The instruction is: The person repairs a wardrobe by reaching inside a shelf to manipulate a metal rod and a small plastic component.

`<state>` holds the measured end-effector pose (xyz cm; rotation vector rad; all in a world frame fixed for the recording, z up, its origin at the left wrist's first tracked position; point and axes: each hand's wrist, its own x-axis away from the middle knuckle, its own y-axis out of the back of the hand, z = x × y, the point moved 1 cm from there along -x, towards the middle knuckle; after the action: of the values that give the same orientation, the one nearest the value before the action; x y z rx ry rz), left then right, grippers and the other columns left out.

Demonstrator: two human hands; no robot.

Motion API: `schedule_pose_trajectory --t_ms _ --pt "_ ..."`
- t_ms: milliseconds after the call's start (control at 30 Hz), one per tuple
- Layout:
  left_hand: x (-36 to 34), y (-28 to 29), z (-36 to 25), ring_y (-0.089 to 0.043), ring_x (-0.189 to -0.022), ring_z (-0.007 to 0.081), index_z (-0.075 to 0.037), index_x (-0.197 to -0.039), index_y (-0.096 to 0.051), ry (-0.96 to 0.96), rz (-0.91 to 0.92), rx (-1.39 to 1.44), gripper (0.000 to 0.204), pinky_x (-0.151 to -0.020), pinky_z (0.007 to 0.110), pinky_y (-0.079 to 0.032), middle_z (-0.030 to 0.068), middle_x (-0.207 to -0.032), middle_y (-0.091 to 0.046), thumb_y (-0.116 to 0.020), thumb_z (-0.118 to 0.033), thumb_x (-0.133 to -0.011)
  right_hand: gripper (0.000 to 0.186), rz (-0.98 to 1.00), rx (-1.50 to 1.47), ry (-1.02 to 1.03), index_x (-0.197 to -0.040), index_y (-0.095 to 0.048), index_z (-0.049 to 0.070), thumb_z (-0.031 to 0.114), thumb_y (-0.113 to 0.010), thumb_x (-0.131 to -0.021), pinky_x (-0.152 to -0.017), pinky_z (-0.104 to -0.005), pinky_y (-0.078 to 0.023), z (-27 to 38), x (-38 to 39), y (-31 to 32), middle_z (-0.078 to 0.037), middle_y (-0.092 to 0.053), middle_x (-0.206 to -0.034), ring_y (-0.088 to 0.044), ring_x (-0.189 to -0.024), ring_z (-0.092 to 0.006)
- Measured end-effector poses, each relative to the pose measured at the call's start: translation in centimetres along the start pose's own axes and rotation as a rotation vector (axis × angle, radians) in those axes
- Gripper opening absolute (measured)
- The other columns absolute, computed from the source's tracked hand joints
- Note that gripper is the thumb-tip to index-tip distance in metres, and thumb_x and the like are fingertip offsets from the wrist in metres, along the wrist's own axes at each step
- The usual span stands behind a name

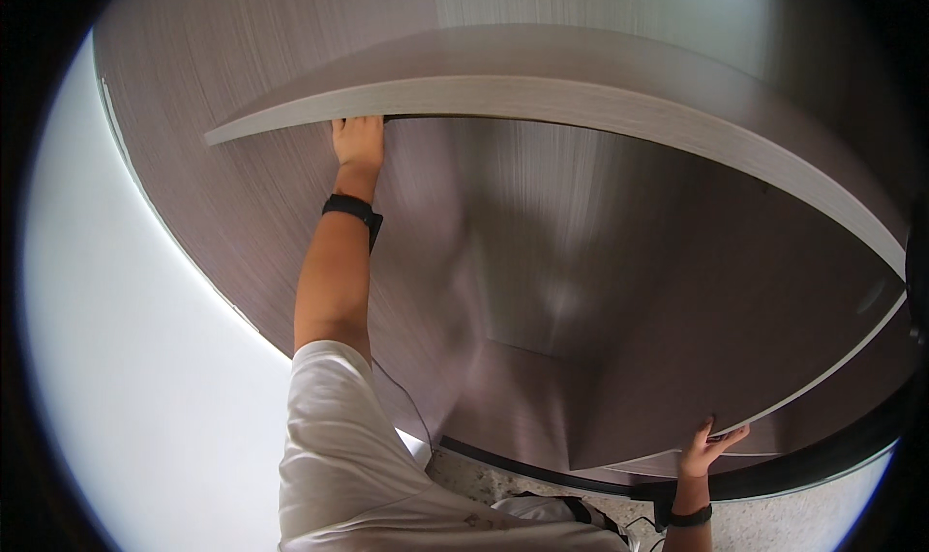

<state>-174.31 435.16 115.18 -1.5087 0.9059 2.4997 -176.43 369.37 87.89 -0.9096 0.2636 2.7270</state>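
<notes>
Nearest to us, our right hand (pixel 709 447) curls its fingers around the lower edge of the open cupboard door (pixel 735 300), which seems to steady the door where it hangs. Farther up, our left hand (pixel 359 142) reaches at full stretch, wrist strap showing, fingers hooked under the pale front edge of the shelf board (pixel 542 102) inside the dark wood-grain cupboard.

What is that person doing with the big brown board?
The person holds a big brown wood-look panel with both hands. The left hand reaches up and grips its pale top edge. The right hand grips its lower edge, down near the speckled floor. A black band is on the left wrist.
</notes>
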Motion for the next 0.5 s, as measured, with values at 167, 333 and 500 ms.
schedule_pose_trajectory --t_ms 167,333,500 --pt "-0.26 0.44 0.15 -0.046 -0.120 0.0192 -0.011 -0.122 -0.054 0.002 -0.016 0.008 0.038 -0.107 0.045 -0.020 0.0052 -0.123 -0.056 -0.050 -0.021 -0.086 0.054 0.007 -0.012 0.007 -0.130 -0.018 0.005 0.020 -0.053 -0.091 -0.097 -0.0395 -0.032 0.29 -0.23 -0.01 -0.017 -0.032 -0.127 -0.037 -0.114 -0.0260" --pt "0.02 0.19 -0.02 -0.049 -0.117 0.0171 -0.012 -0.120 -0.056 -0.006 0.022 -0.011 0.035 -0.107 0.044 -0.020 0.0039 -0.119 -0.058 -0.051 -0.021 -0.086 0.055 0.019 -0.016 0.008 -0.131 -0.018 0.005 0.019 -0.053 -0.091 -0.098 -0.0394 -0.031 -0.40 -0.12 0.14 -0.017 -0.033 -0.126 -0.036 -0.114 -0.0259" --pt "0.30 0.63 -0.02 -0.051 -0.113 0.0169 -0.012 -0.115 -0.058 -0.006 -0.009 0.010 0.031 -0.106 0.043 -0.022 0.0026 -0.115 -0.061 -0.052 -0.021 -0.087 0.056 0.026 0.001 0.012 -0.131 -0.017 0.005 0.015 -0.053 -0.090 -0.099 -0.0401 -0.029 0.02 -0.17 0.08 -0.017 -0.033 -0.126 -0.036 -0.115 -0.0259"
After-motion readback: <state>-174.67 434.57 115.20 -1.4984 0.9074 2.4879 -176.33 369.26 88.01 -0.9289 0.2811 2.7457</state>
